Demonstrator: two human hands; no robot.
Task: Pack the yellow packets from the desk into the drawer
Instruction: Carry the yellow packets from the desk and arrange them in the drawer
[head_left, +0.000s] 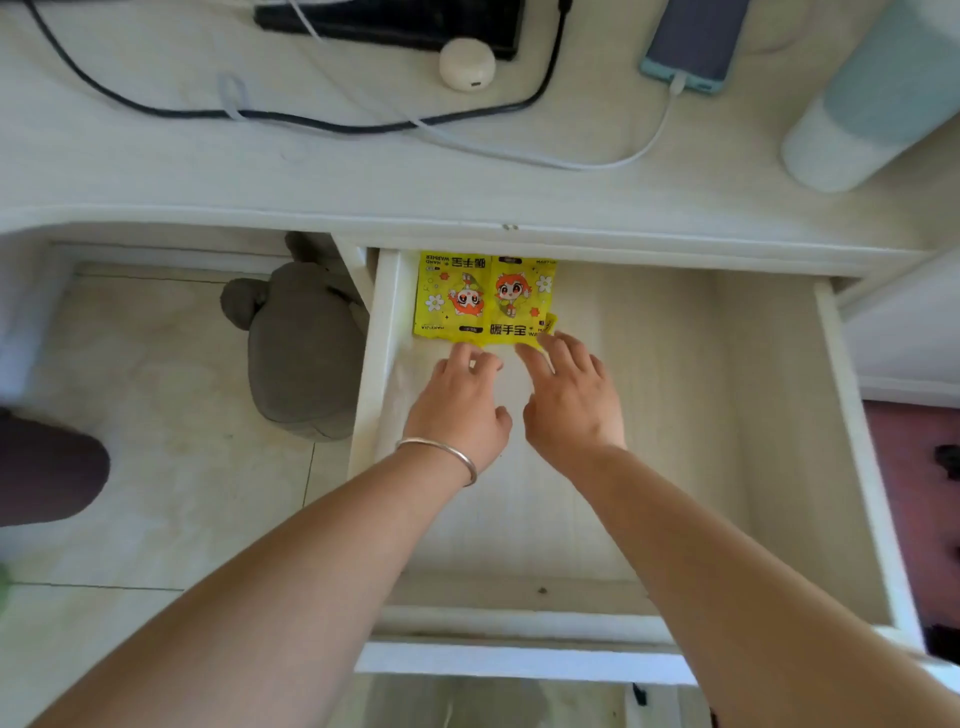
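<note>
Two yellow packets (483, 299) at the fingertips (525, 354)

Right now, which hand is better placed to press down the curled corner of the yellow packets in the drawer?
The right hand: its fingertips lie at the curled near-right corner of the yellow packets, while the left hand sits farther left along their near edge.

Your yellow packets (483, 299), at the drawer's eleven o'clock corner, are bright yellow with orange cartoon figures, white flowers and black lettering. The drawer (852, 415) is cream with a faint wood grain, like the desk (363, 176). At one o'clock your phone (693, 44) is grey-blue in a teal case. Your bangle (441, 451) is silver.
</note>
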